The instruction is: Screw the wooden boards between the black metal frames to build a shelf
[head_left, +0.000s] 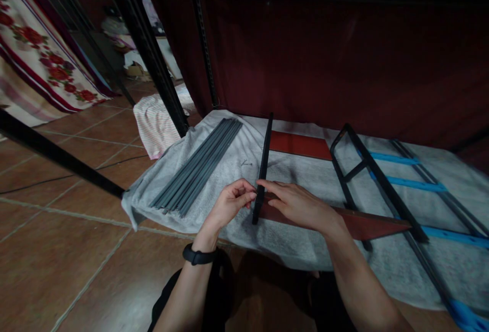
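Observation:
My left hand (234, 200) is at the left side of a black metal bar (264, 164), thumb and fingers pinched together. Whatever they pinch is too small to make out. From the other side my right hand (300, 203) reaches over, its fingers stretched and the index fingertip lying across the bar. The thumb is apart, above a red-brown board (367, 224) that meets the bar near its front end. A second red-brown board (300, 145) joins the bar farther back. Small screws (245, 162) lie on the grey cloth (244, 143) to the left of the bar.
A bundle of grey rods (200, 164) lies left on the cloth. At right are a black frame (357, 161) and metal pieces with blue strips (414, 184). Black rack posts (147, 47) rise on the left. A dark red curtain (344, 57) hangs behind.

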### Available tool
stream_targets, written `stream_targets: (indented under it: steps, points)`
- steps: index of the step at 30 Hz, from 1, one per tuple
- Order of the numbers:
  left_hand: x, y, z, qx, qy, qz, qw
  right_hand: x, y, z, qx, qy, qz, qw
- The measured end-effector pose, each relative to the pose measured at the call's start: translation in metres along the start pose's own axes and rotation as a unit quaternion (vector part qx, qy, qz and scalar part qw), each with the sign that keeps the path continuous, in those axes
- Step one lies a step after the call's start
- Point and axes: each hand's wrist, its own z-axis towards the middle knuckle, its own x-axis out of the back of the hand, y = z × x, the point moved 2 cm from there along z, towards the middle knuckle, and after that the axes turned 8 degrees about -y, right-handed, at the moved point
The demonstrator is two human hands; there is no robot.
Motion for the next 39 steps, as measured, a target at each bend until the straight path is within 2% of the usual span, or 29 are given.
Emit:
stream_targets:
  steps: [3,9,12,15,18,21,25,28,32,36,39]
  points:
    - [-0.0008,0.0021,-0.0008,-0.013,-0.005,-0.008,1.000,-0.0005,0.0007,-0.0002,-0.002,0.001,-0.005,1.000]
    - [-0.0007,-0.0014,0.0003,0.017,-0.002,0.003,1.000,-0.0013,0.0021,-0.0005,-0.004,-0.003,-0.004,1.000]
    - [-0.0004,-0.0003,0.0003,-0.006,0.005,0.031,0.999,-0.0010,0.0013,-0.0003,-0.004,0.000,-0.007,1.000]
    - [-0.0008,0.0021,-0.0005,-0.017,-0.008,0.025,0.999,-0.0010,0.0009,-0.0002,-0.006,0.000,-0.009,1.000]
    - [-0.0016,0.0019,-0.0006,-0.002,-0.020,0.004,1.000,-0.0016,0.0020,-0.0001,-0.006,-0.001,-0.010,1.000]
    - [-0.0024,-0.0002,0.0000,0.008,-0.005,0.013,1.000,-0.0022,0.0030,0.0002,-0.003,-0.002,-0.012,1.000]
    - [-0.0025,-0.0012,0.0006,-0.015,0.007,0.041,0.999,-0.0014,0.0021,0.0003,-0.006,-0.001,-0.014,1.000]
    - [-0.0013,-0.0013,0.0013,-0.023,-0.005,0.021,1.000,-0.0005,0.0009,0.0003,-0.007,-0.001,-0.012,1.000]
    - [-0.0010,-0.0031,0.0020,0.004,-0.023,-0.009,1.000,-0.0013,0.0023,0.0000,-0.005,-0.004,-0.012,1.000]
    - [-0.0039,-0.0046,0.0017,0.017,-0.021,0.027,0.999,-0.0024,0.0041,-0.0002,0.001,0.003,-0.012,1.000]
    - [-0.0045,-0.0037,0.0017,-0.014,-0.004,0.051,0.999,-0.0017,0.0031,0.0002,0.004,0.004,-0.010,1.000]
